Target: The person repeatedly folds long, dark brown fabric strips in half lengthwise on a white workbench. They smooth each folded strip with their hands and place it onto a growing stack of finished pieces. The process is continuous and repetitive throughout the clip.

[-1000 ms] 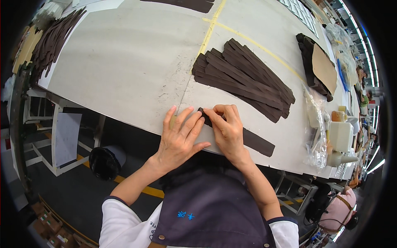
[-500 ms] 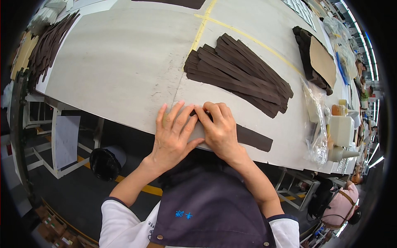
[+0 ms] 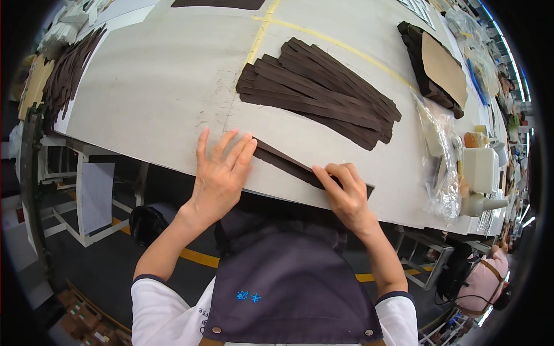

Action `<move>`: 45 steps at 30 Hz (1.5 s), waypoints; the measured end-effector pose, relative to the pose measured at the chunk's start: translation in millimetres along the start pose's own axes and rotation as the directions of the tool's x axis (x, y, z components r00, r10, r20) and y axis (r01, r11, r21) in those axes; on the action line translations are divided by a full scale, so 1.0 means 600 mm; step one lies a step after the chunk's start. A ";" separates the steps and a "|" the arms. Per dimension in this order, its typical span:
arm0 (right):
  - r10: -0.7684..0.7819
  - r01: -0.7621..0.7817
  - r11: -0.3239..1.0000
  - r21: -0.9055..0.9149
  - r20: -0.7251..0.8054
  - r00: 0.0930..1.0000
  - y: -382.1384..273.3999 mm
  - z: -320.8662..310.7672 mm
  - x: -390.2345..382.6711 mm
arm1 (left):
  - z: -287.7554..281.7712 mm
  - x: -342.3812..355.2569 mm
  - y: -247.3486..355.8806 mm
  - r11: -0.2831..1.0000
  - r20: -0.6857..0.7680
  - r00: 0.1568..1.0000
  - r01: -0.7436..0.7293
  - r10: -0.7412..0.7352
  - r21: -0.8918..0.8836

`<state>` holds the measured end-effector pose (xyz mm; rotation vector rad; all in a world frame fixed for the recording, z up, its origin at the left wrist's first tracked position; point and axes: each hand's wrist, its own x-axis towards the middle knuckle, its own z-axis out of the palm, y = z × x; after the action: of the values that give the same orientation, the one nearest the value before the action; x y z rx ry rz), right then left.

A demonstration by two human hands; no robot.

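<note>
Low in the middle of the frame, a long dark brown strip (image 3: 288, 163) lies flat on a pale grey table (image 3: 144, 104), close to its near edge and slanting down to the right. It looks thin, light and limp, like cut fabric or soft leather, likely to bend or slide if lifted at one point; its two ends seem the surest places to take hold. The left hand (image 3: 222, 173) lies flat, fingers spread wide, fingertips touching the strip's upper left end. The right hand (image 3: 346, 193) is curled, fingers pressing or pinching the lower right end; which, I cannot tell. Above, centre frame, a fanned pile of matching strips (image 3: 323, 95). At the right, a clear plastic bag (image 3: 441, 150) and white containers (image 3: 479, 170).
</note>
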<state>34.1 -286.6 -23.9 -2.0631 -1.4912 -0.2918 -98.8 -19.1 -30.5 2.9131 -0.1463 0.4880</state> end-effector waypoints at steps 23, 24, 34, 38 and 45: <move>-0.084 0.091 0.994 -0.057 0.111 0.990 0.019 -0.057 -0.082 | -0.037 0.032 0.028 0.959 0.277 0.955 -0.173 0.107 0.224; -0.085 0.092 0.994 -0.059 0.111 0.990 0.017 -0.057 -0.081 | -0.039 0.035 0.027 0.954 0.272 0.954 -0.194 0.130 0.227; -0.076 0.082 0.996 -0.046 0.117 0.990 0.018 -0.061 -0.084 | -0.018 0.042 0.022 0.964 0.222 0.942 -0.264 0.252 0.026; -0.070 0.073 0.996 -0.044 0.063 0.996 0.024 -0.065 -0.105 | -0.028 0.051 0.065 0.925 0.312 0.919 -0.314 0.240 0.213; -0.063 0.066 0.993 -0.100 0.030 0.998 0.024 -0.081 -0.127 | -0.059 0.079 0.102 0.914 0.457 0.869 -0.327 0.191 0.239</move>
<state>27.8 -377.8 -25.9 -2.1074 -1.5908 -0.3734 -72.9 -75.3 28.4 3.2853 -0.5854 -0.1221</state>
